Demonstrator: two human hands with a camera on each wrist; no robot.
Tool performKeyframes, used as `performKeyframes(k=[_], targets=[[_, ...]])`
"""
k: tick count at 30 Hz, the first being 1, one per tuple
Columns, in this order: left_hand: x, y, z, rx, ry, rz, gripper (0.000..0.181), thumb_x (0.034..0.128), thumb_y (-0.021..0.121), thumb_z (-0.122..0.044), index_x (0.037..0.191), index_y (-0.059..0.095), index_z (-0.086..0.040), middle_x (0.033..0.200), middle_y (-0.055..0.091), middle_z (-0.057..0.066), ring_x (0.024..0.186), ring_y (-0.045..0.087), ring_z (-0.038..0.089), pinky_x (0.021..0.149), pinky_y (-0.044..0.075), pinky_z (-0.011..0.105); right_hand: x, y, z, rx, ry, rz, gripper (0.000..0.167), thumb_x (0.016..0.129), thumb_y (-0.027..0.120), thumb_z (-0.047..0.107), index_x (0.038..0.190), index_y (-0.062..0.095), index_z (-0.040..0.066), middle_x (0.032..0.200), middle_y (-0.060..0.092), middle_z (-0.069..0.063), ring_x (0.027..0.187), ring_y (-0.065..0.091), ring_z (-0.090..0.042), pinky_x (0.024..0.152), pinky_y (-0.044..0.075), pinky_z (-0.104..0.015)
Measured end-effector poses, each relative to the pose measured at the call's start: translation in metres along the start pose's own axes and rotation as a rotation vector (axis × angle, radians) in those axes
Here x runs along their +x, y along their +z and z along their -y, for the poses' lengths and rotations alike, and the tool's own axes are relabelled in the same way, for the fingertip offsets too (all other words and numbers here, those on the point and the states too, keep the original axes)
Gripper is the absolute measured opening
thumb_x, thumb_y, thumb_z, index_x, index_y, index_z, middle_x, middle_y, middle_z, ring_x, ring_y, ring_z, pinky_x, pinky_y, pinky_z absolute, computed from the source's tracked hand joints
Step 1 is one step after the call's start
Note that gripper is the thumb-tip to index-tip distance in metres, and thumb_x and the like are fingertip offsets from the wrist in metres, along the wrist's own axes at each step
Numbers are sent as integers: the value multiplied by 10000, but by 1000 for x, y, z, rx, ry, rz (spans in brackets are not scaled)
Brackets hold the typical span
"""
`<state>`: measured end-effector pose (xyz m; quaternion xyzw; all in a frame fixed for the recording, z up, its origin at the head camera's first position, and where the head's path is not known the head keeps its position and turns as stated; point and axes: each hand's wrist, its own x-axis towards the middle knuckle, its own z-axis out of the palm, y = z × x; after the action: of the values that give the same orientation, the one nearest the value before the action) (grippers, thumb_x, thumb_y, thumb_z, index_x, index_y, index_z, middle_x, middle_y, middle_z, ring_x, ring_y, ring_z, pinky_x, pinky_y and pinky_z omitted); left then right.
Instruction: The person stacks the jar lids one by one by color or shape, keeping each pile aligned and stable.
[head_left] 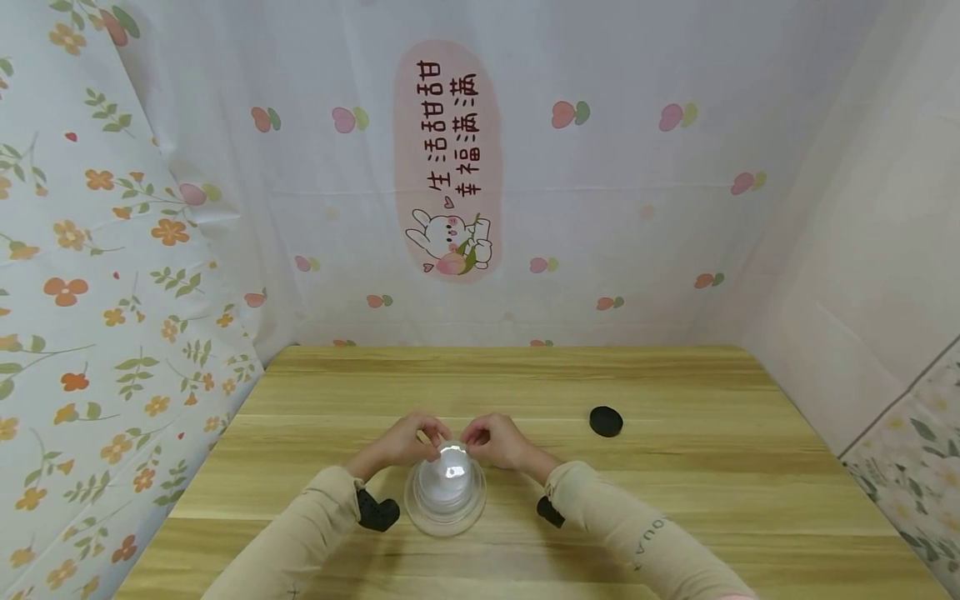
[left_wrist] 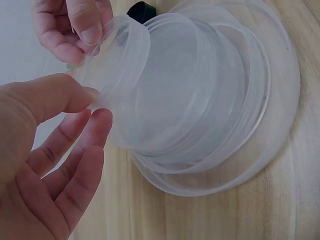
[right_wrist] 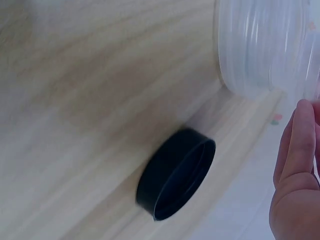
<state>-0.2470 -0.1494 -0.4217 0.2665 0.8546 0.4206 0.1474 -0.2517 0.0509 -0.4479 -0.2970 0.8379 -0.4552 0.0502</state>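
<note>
A stack of clear round plastic pieces [head_left: 444, 500], wide at the base and narrower toward the top, stands on the table in front of the person. The smallest topmost ring [left_wrist: 117, 60] tilts off the tier below it. My left hand [head_left: 408, 440] pinches this ring's rim from the left, its other fingers loosely bent. On the opposite side my right hand [head_left: 498, 442] pinches the same rim; the right wrist view catches only part of that hand. A black round cap [right_wrist: 175, 175] lies hollow side partly visible, apart from both hands.
The wooden table [head_left: 675, 500] runs back to a printed cloth wall [head_left: 637, 208]. Flowered cloth [head_left: 97, 333] hangs at the left side. The black cap sits to the right of and beyond the plastic stack.
</note>
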Motion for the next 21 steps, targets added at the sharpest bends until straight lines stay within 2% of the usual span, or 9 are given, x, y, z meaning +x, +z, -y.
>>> performKeyframes(k=[7, 12, 17, 21], targets=[[-4, 1, 6, -26, -39, 8, 259, 687, 610, 72, 943, 634, 44, 776, 567, 77, 608, 490, 111, 526, 424, 211, -1, 7, -1, 6, 63, 24, 80, 741, 631, -63, 805, 649, -17, 712, 593, -21, 646, 525, -76, 579, 458, -178], [-7, 2, 10, -36, -40, 2, 245, 708, 613, 65, 951, 637, 48, 789, 570, 89, 634, 492, 121, 534, 428, 219, -2, 10, -2, 21, 60, 30, 84, 742, 625, -62, 812, 645, -21, 709, 585, -9, 637, 510, -51, 580, 458, -182], [-10, 1, 11, -44, -17, 5, 220, 736, 603, 62, 953, 637, 58, 784, 570, 95, 710, 494, 159, 605, 454, 245, -2, 12, -3, 7, 59, 35, 74, 749, 626, -53, 814, 647, -26, 708, 586, -11, 639, 517, -57, 583, 458, -179], [-11, 2, 12, -50, -19, 1, 218, 745, 602, 71, 961, 633, 67, 770, 574, 91, 699, 498, 153, 610, 457, 245, -1, 13, -2, -11, 43, 39, 71, 748, 624, -55, 812, 650, -35, 714, 598, -27, 650, 534, -77, 584, 460, -179]])
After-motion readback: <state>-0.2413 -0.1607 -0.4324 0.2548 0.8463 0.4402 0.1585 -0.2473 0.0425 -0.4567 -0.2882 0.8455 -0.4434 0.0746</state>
